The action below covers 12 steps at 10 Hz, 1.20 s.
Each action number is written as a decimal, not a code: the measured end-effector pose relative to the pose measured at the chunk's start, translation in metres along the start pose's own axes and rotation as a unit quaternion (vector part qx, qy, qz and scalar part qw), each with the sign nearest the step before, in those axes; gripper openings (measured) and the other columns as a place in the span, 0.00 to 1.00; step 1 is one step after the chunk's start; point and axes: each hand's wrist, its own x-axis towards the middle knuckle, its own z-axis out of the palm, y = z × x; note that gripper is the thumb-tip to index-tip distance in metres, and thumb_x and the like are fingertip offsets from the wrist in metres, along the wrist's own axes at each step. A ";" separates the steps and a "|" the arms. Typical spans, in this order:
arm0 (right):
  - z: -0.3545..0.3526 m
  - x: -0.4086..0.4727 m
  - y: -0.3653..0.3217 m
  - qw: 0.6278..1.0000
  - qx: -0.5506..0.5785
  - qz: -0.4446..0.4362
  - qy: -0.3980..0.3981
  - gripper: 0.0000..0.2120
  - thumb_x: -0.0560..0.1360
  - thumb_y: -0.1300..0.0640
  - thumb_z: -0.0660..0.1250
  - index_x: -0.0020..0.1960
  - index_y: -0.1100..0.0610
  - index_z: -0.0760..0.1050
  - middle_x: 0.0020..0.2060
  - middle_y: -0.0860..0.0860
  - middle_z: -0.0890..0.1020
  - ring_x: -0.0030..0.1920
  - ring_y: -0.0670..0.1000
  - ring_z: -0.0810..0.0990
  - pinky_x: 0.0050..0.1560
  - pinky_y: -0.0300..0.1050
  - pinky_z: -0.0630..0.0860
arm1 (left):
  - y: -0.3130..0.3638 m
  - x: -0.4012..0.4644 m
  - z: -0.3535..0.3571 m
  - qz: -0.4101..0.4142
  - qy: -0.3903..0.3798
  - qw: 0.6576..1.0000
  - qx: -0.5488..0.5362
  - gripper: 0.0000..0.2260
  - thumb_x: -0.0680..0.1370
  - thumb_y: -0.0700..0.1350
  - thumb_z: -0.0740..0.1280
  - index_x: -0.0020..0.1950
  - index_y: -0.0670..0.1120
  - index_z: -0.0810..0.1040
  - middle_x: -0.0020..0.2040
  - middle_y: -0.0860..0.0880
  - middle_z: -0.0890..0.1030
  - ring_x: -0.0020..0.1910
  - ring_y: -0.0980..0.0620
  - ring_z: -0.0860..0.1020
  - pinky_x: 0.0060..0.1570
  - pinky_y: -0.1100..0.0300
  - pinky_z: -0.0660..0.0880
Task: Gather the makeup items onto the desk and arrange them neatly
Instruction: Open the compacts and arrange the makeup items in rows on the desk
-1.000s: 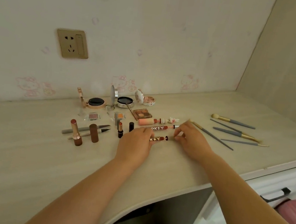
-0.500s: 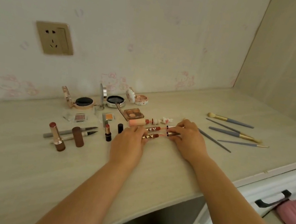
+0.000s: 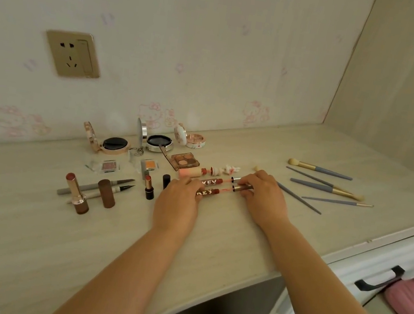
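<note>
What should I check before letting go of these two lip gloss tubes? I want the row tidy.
1. Two lip gloss tubes side by side, about parallel: ok.
2. Left hand on the tube ends: ok.
3. Right hand on the cap ends: ok.
4. Caps fully seated: cannot tell, fingers cover them.
5. Pink tube behind, lying clear of the pair: ok.
6. Grey brushes lined up: not ok, angled apart.

pale wood-grain desk (image 3: 27,237), grey-handled brushes (image 3: 332,173), pink cartoon-cat wallpaper (image 3: 153,115).
</note>
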 end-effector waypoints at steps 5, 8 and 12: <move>-0.001 0.002 -0.001 1.000 0.016 0.018 -0.016 0.11 0.76 0.60 0.64 0.57 0.55 0.79 0.53 0.54 0.76 0.57 0.53 0.72 0.54 0.41 0.68 | -0.002 0.001 0.002 -0.005 0.005 1.000 0.010 0.12 0.78 0.44 0.63 0.61 0.49 0.77 0.59 0.51 0.76 0.57 0.48 0.72 0.52 0.55 0.71; 0.001 0.002 0.000 0.999 0.020 0.018 -0.020 0.11 0.76 0.60 0.64 0.56 0.55 0.79 0.53 0.54 0.76 0.56 0.53 0.73 0.54 0.42 0.69 | -0.002 0.001 0.002 0.009 0.005 0.999 0.034 0.12 0.78 0.44 0.63 0.62 0.49 0.76 0.61 0.50 0.75 0.58 0.49 0.72 0.55 0.55 0.70; -0.023 -0.011 0.010 0.979 0.084 0.129 0.133 0.10 0.78 0.60 0.60 0.55 0.55 0.77 0.52 0.52 0.76 0.56 0.53 0.72 0.53 0.43 0.69 | 0.012 -0.004 -0.006 0.088 0.060 0.988 0.108 0.14 0.76 0.50 0.66 0.60 0.48 0.77 0.56 0.49 0.77 0.56 0.46 0.74 0.52 0.51 0.69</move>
